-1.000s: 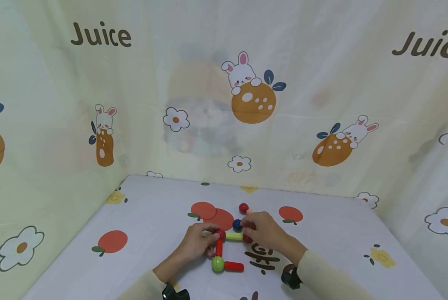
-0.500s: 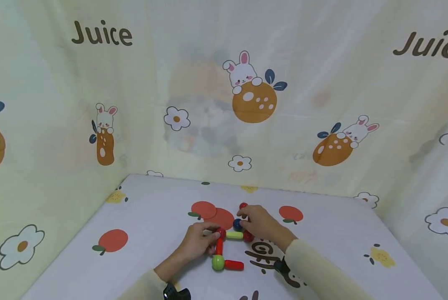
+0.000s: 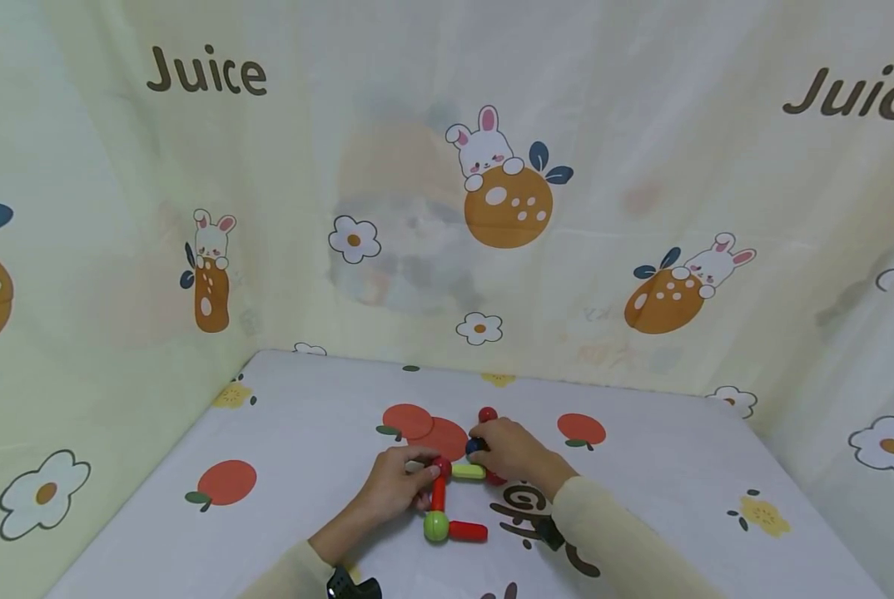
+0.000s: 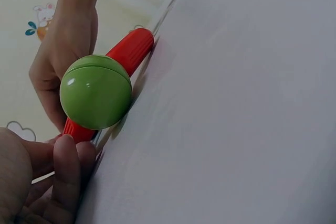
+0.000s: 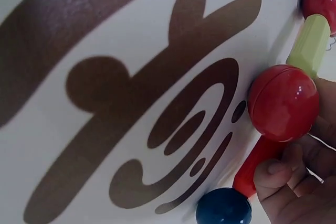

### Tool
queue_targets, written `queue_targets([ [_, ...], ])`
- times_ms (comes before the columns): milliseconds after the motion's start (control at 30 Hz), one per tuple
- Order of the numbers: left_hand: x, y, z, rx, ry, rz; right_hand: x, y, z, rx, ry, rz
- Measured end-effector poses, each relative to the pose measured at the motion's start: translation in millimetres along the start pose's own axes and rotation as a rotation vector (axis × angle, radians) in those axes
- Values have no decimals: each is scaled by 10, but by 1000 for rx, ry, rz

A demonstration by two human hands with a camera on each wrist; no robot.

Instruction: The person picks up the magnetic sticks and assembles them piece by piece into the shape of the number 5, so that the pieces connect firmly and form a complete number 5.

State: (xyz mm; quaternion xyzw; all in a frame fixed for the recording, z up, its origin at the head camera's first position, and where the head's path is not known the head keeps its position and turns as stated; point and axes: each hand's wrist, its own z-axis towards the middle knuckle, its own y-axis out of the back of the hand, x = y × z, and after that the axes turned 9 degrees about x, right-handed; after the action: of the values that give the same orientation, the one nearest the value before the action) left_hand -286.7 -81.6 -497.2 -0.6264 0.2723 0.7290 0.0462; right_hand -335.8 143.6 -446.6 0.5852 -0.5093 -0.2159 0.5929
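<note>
My left hand [image 3: 394, 487] pinches a dark red ball [image 3: 441, 467] between thumb and index finger, its lower fingertips beside a red rod [image 3: 438, 495]. That rod joins a green ball [image 3: 436, 526], from which another red rod [image 3: 468, 531] sticks out. A yellow-green rod [image 3: 468, 472] links the left hand's ball to a second red ball [image 5: 283, 102]. My right hand [image 3: 518, 453] grips a dark blue ball [image 3: 475, 447]. In the right wrist view, a red rod [image 5: 260, 163] runs between that second red ball and the blue ball [image 5: 224, 205], partly hidden by fingers.
A separate-looking red ball [image 3: 488, 414] lies just beyond the right hand. The pieces lie on a white tablecloth [image 3: 327, 416] printed with fruit and brown lettering. A printed curtain [image 3: 402, 166] rises behind the table and at its sides.
My right hand has moved left and slightly away, from beside the second red ball onto the blue ball, now covering part of it. My left hand keeps its pinch in the same place.
</note>
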Motion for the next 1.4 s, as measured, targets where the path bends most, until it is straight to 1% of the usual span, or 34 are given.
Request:
queue_targets([
  [67,3,1,4,1,-4,1,2,-9,9,-6,1,-9],
  [333,6,-5,5,-5,-18,9,37,-49,39,-24,-40,-79],
  [567,15,-7,4,2,-6,-3,61,-66,13,-5,-76,3],
  [733,21,-7,4,4,-10,-7,53,-66,16,-18,-63,19],
  [867,24,-3,2,2,-21,1,54,-57,15,-20,-64,60],
  [1067,19,-5,-3,0,-24,3,72,-41,-38,-50,-56,104],
  [1167,15,-5,-2,-1,-20,7,79,-35,-87,-74,-36,115],
  [1400,17,-15,5,0,-7,11,102,-24,-239,-132,41,131],
])
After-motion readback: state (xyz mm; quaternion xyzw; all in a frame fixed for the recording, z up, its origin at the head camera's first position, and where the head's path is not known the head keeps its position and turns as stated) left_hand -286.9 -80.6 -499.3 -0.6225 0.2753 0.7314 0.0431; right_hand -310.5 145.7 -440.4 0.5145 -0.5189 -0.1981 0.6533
